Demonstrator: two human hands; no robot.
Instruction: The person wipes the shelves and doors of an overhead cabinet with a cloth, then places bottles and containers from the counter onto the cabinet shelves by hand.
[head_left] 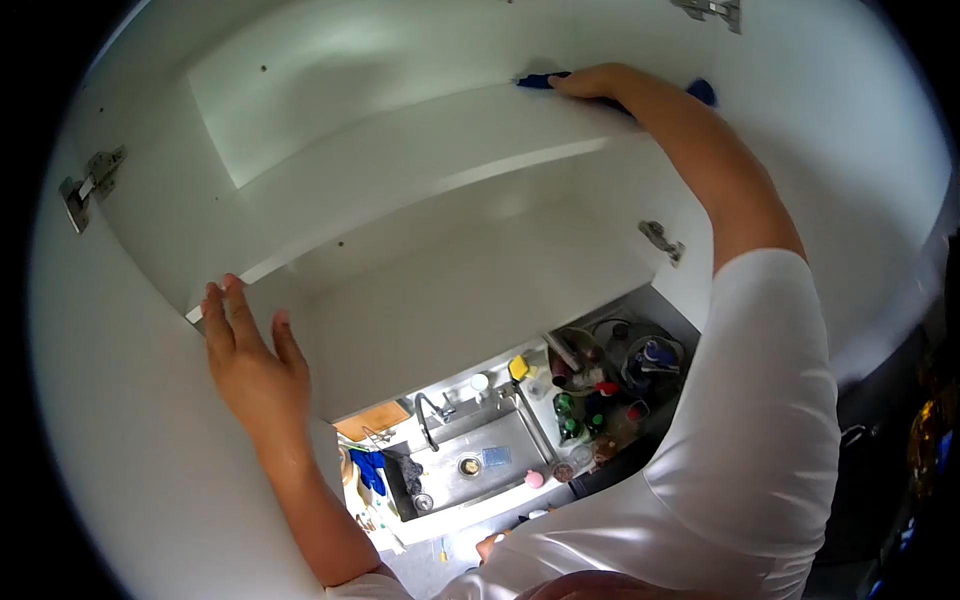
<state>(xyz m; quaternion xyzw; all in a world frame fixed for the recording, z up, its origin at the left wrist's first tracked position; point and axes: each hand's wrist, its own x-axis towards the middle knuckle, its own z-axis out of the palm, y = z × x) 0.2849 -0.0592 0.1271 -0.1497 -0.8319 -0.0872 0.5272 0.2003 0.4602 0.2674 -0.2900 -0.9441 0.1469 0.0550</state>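
High in the white cabinet, my right hand (595,80) presses a dark blue cloth (540,80) onto the upper shelf (400,150) near its right end. Part of the same blue colour shows beyond my forearm at a second spot (702,92). My left hand (250,365) is raised at the left, fingers apart, with its fingertips at the left end of the shelf's front edge and nothing in its grasp.
Metal hinges (90,188) stick out on both sides of the cabinet. Below lie a steel sink (470,455) with a faucet (428,420), a yellow sponge (518,368), green bottles (567,420) and a blue cloth (368,470). An open door stands at the right.
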